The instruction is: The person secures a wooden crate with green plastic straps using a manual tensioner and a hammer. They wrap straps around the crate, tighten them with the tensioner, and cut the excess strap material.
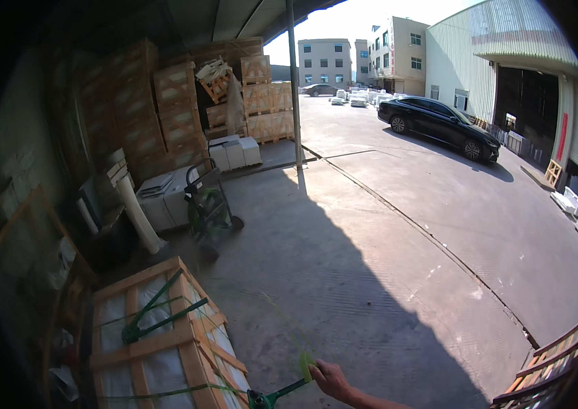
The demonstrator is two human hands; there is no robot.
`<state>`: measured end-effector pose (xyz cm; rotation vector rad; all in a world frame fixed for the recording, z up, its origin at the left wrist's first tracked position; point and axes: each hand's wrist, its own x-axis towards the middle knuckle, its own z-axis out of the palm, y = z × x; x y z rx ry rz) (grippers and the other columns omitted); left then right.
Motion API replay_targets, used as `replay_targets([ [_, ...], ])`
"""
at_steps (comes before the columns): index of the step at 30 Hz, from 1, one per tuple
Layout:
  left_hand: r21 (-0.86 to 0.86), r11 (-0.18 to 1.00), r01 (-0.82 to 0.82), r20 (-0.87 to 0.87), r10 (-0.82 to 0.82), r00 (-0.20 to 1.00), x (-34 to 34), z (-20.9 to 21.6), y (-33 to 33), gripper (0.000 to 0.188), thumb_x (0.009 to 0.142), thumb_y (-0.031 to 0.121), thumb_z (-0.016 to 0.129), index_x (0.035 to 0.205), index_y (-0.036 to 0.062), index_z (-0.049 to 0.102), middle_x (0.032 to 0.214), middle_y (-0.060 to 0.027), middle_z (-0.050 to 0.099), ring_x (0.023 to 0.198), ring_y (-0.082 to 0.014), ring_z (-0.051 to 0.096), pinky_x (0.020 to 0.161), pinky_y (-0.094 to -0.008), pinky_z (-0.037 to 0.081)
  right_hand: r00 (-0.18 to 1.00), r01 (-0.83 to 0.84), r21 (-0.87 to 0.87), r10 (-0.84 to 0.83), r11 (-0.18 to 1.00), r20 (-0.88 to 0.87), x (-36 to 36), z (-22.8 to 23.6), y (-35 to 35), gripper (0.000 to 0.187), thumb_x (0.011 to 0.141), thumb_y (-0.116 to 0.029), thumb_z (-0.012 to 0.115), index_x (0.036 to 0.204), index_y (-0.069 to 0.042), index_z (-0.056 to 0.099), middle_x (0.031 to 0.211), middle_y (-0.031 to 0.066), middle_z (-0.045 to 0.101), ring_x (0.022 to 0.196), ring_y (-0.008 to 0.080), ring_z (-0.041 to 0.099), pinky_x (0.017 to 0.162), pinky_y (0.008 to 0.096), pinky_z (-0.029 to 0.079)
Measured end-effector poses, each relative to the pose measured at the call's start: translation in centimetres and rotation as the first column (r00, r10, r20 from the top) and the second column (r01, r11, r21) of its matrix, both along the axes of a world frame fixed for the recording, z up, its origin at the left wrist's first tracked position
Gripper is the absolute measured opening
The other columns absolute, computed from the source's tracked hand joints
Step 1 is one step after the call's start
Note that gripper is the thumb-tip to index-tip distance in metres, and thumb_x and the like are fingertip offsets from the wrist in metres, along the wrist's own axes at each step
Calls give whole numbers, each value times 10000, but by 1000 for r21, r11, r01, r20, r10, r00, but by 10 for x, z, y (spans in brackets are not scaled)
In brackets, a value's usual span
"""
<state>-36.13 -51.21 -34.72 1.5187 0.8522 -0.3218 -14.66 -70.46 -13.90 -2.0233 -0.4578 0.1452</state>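
My right hand point(330, 380) reaches in from the lower edge, its fingers closed round a light green strap point(307, 366). Right beside the fingers ends the handle of a dark green hand tool point(262, 399), which sits at the crate's near corner; whether the hand also grips that handle I cannot tell. Green straps run over the wooden crate point(140, 339), whose slats enclose pale wrapped contents. On top of it lies a green long-handled tool point(132, 332) with its two handles spread apart. My left hand is out of view.
A hand truck point(208, 204) stands beyond the crate, near white boxes point(166, 204). Stacked wooden crates point(268, 102) line the back, beside a metal post point(294, 88). A black car point(439, 123) is parked outside. Wooden slats point(555, 361) rise at the lower right.
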Motion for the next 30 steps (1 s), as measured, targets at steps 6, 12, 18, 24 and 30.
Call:
replay_targets([
  [6, -77, 846, -527, -130, 516, 847, -3, 91, 35, 305, 913, 253, 547, 761, -8, 499, 561, -74, 521, 414, -190, 516, 374, -365, 432, 868, 385, 369, -196, 846, -457, 1, -43, -60, 398, 965, -358, 458, 739, -40, 540, 578, -3, 474, 481, 62, 411, 433, 238, 313],
  [12, 28, 714, -700, -16, 701, 713, -36, 74, 84, 409, 905, 256, 524, 589, 1, 473, 491, -85, 505, 368, -189, 504, 340, -336, 411, 794, 375, 243, -174, 895, -582, -50, -114, -48, 438, 970, -359, 447, 697, -27, 530, 513, -8, 407, 424, 73, 350, 418, 247, 270],
  [18, 907, 359, -219, 45, 435, 899, -72, -6, 128, 471, 879, 366, 547, 764, -90, 587, 636, -206, 611, 612, -402, 608, 573, -440, 508, 753, 11, 107, 62, 994, -655, -69, -69, 2, 432, 954, -383, 475, 814, 1, 615, 629, 5, 522, 571, 83, 461, 515, 241, 370],
  [24, 641, 758, -119, 331, -133, 934, -4, 113, 84, 238, 900, 185, 552, 1041, -3, 590, 1005, -147, 631, 1020, -243, 580, 825, -341, 472, 782, -225, 169, 282, 960, -556, -83, -51, 44, 456, 947, -430, 466, 970, -6, 632, 754, 53, 635, 703, 136, 521, 660, 354, 452],
  [30, -380, 921, 89, 510, 128, 851, 44, 100, 20, 387, 945, 293, 489, 1181, -14, 485, 988, -139, 612, 787, -211, 624, 667, -314, 517, 733, -355, 301, 464, 885, -498, -107, -61, 62, 427, 908, -424, 532, 1116, -58, 607, 818, 53, 639, 732, 152, 564, 653, 335, 467],
])
